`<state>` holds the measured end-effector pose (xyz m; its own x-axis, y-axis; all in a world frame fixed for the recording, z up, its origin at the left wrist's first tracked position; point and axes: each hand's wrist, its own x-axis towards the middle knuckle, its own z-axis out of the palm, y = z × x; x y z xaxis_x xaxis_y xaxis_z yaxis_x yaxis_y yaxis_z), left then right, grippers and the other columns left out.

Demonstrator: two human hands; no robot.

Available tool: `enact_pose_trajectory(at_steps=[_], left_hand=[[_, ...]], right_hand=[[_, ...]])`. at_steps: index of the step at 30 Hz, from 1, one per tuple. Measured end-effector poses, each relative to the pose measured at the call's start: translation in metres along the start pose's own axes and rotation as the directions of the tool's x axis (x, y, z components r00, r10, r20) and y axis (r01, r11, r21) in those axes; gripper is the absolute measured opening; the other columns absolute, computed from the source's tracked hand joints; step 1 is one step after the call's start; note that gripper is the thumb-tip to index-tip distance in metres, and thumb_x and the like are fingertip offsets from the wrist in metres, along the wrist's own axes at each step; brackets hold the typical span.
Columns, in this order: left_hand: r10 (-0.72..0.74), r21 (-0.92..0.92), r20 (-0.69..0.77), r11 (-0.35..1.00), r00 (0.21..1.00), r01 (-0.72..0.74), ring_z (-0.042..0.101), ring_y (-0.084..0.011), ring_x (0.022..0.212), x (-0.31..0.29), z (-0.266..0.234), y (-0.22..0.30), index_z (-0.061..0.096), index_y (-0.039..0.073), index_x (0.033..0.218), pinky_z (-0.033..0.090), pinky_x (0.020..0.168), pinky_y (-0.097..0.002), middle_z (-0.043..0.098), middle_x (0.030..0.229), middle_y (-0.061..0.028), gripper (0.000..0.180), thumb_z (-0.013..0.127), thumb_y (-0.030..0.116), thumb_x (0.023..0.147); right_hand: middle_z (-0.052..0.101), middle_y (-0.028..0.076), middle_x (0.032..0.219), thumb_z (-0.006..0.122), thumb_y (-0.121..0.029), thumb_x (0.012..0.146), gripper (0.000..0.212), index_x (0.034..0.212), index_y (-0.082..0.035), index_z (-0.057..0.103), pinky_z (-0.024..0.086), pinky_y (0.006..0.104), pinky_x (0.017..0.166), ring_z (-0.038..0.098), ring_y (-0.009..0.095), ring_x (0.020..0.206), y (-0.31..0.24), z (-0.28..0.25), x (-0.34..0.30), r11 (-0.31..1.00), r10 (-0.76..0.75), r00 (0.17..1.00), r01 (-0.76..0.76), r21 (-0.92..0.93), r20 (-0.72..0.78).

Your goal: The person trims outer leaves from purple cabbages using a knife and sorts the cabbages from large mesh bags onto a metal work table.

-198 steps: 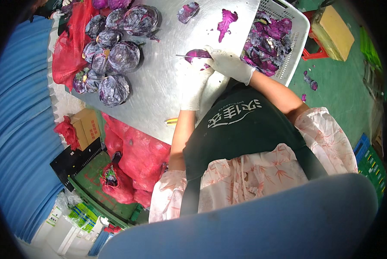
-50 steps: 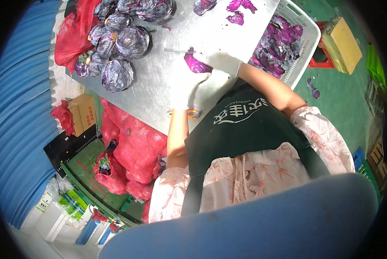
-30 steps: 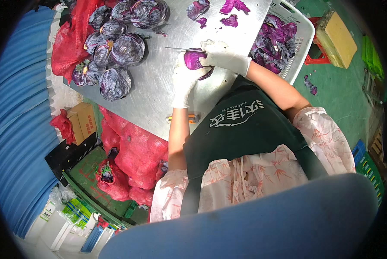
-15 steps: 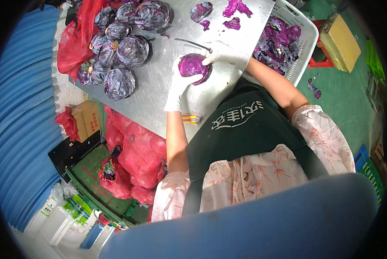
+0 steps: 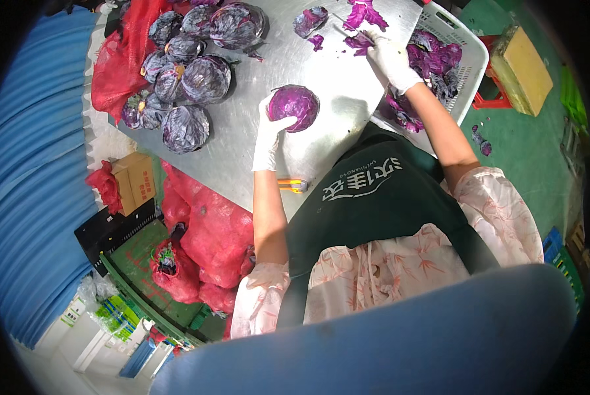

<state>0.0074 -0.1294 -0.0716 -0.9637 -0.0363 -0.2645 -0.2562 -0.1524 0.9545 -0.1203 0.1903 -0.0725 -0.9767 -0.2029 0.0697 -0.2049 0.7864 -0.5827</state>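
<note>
My left hand (image 5: 267,135), in a white glove, grips a peeled purple cabbage (image 5: 296,107) from its left side, with the thumb lying across its near side. The cabbage rests on the metal table (image 5: 255,85). My right hand (image 5: 392,60), also gloved, is at the table's right side, closed around a thin knife (image 5: 343,27) whose blade points away to the left. Below that blade lies a loose purple leaf (image 5: 358,43); larger leaf pieces (image 5: 366,13) lie just beyond. Several unpeeled purple cabbages (image 5: 206,79) are grouped at the table's left.
A white crate (image 5: 477,62) of purple leaves stands against the table's right edge. A yellow-orange box cutter (image 5: 293,185) lies near the front edge. Red mesh sacks (image 5: 212,237) fill the lower left, with a cardboard box (image 5: 134,183) beyond. A yellow block (image 5: 522,69) sits at far right.
My right hand has left the cabbage and moved right and away with the knife, over to the loose leaves. My left hand still holds the cabbage in about the same place.
</note>
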Motion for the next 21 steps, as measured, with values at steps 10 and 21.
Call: enact_pose_trajectory(at_steps=[10,21], left_hand=[[0.101,0.63,-0.117,0.776,0.988,-0.005,0.053,-0.0238,0.112,0.02,0.07,0.039,0.041,-0.002,0.131,0.044,0.096,-0.0357,0.051,0.124,-0.0194,0.097,0.09,0.029,0.053],[0.128,0.259,-0.13,0.962,0.983,-0.091,0.048,-0.0251,0.117,0.019,0.07,0.015,0.037,0.003,0.134,0.041,0.1,-0.0372,0.046,0.128,-0.0144,0.094,0.089,0.02,0.058]], right_hand=[[0.064,0.014,0.08,0.058,-0.023,0.077,0.022,0.083,-0.003,0.064,0.049,0.037,0.073,0.063,0.029,0.073,-0.075,0.01,-0.014,0.899,-0.343,0.915,0.253,0.358,0.214],[0.065,0.007,0.091,0.057,-0.028,0.088,0.024,0.091,-0.007,0.068,0.044,0.0367,0.089,0.059,0.027,0.091,-0.015,0.039,-0.016,0.873,-0.161,0.987,0.14,0.468,0.003]])
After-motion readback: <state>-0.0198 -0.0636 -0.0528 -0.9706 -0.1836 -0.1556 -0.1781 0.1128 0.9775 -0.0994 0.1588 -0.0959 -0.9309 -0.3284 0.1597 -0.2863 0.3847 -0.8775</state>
